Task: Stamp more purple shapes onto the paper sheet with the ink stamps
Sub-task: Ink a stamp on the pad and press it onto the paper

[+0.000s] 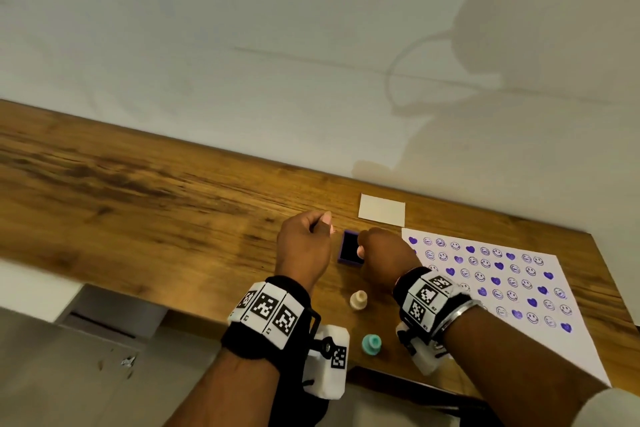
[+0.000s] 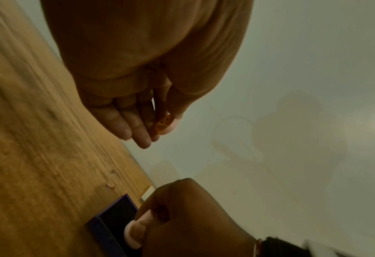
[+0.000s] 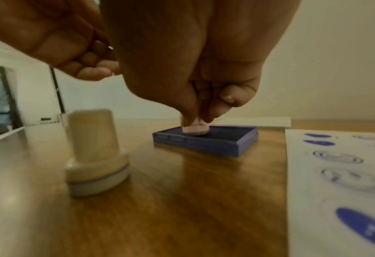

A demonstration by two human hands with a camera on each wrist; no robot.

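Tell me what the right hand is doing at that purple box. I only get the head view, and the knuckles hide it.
Observer: The right wrist view shows the right hand pinching a small pink stamp, face down on the pad.
Visitor: And the left fist, is it empty?
Observer: No. In the left wrist view the left hand pinches a smiley stamp, its orange face turned toward the camera.
Visitor: Anything new about the one standing near the wrists?
Observer: Seen from the right wrist, the cream stamp stands upright on a pale grey base ring.
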